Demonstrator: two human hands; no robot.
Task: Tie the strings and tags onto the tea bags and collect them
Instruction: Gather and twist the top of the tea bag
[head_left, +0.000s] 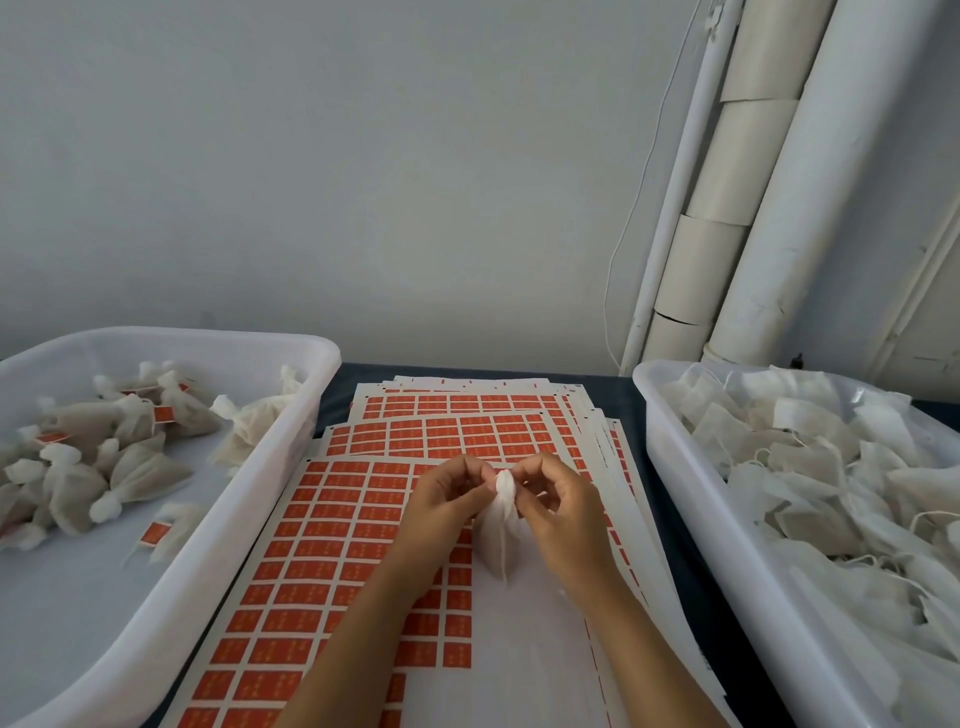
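A white tea bag (500, 540) hangs upright over the middle of the table, its gathered neck up. My left hand (447, 499) pinches that neck from the left and my right hand (558, 512) pinches it from the right, fingertips almost meeting. Below them lie stacked sheets of orange tag stickers (332, 525); the front sheet has a bare patch where stickers are gone. Whether a string runs round the neck is too small to tell.
A white tub (291, 441) on the left holds several tied tea bags with orange tags. Another white tub (675, 467) on the right is piled with flat tea bags and loose strings. White pipes (769, 208) run up the wall at the back right.
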